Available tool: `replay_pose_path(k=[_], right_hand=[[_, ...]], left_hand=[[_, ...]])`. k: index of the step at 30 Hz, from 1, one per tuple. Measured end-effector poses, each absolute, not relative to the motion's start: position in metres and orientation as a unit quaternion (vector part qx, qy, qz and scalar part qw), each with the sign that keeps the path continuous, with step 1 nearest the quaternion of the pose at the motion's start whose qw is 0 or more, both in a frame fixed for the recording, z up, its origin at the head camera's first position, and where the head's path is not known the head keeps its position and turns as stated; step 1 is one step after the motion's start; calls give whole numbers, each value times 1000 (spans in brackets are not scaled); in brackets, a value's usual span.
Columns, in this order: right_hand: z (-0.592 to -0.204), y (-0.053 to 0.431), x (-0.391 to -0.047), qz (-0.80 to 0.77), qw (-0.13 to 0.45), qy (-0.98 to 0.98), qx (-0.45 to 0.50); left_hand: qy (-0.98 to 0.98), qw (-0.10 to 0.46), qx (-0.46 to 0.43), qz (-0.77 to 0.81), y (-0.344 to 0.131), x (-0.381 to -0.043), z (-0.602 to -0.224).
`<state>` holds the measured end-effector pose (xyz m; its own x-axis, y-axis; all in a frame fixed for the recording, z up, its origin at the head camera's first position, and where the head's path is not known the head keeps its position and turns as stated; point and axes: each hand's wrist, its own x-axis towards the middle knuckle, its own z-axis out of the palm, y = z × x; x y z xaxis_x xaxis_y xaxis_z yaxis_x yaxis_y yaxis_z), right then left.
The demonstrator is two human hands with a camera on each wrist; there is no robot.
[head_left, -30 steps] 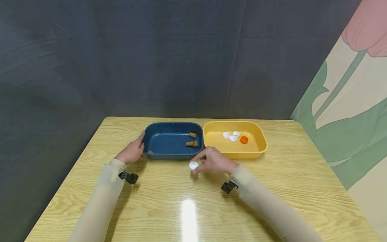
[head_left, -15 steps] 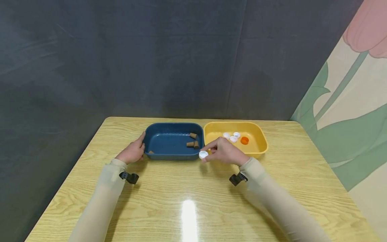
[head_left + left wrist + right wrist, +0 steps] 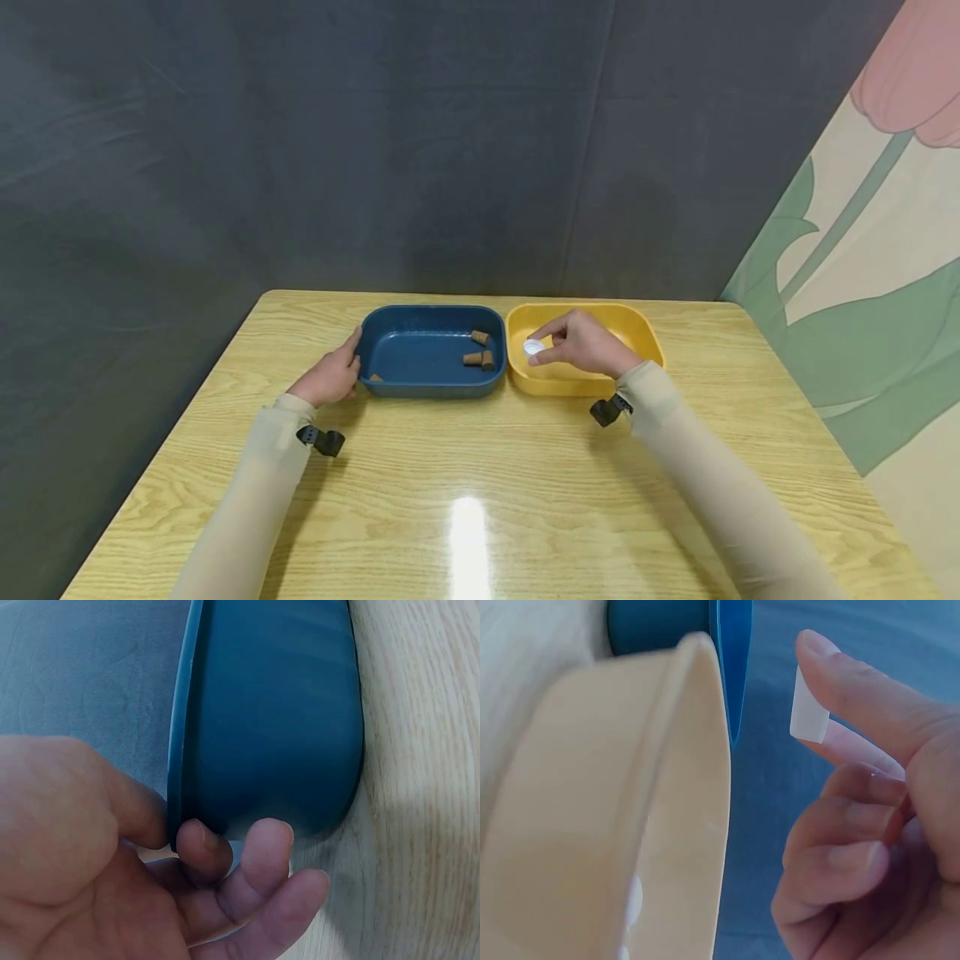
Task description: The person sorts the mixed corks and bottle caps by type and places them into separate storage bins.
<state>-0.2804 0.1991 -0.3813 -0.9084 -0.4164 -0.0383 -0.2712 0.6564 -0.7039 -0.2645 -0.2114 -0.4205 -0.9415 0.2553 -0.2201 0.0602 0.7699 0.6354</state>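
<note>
My left hand [image 3: 330,377] grips the left end of a dark blue plastic tray [image 3: 431,390]; in the left wrist view its thumb and index finger pinch the rim [image 3: 178,742]. Over the left part of a yellow tray [image 3: 562,387], my right hand [image 3: 588,343] pinches a white bottle cap [image 3: 533,346] between thumb and index finger. In the right wrist view this cap [image 3: 808,712] is held above the level of the yellow rim, the other fingers curled below. A white cap [image 3: 634,900] partly shows inside the yellow tray, whose other contents my right hand hides from the head camera.
Inside the blue tray lie several corks [image 3: 472,358], mostly at its right end, with a small brown piece [image 3: 376,377] at the front left. Both trays stand side by side on a wooden table [image 3: 420,467], near the dark cloth [image 3: 435,167] behind.
My right hand has carried the white bottle cap up and right, from in front of the trays to over the yellow one. The left hand has stayed at the blue tray.
</note>
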Motion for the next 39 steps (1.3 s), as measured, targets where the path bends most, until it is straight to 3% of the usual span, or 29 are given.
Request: replay_pose_path(k=[16,39], right_hand=[[-383,231,-316,-359,84,915,-165],[-396,264,-353,-308,123,942,-56]], left_hand=[[926,154,87,334,-210,-263,-419],[928,147,91,331,-212,-263,-420]])
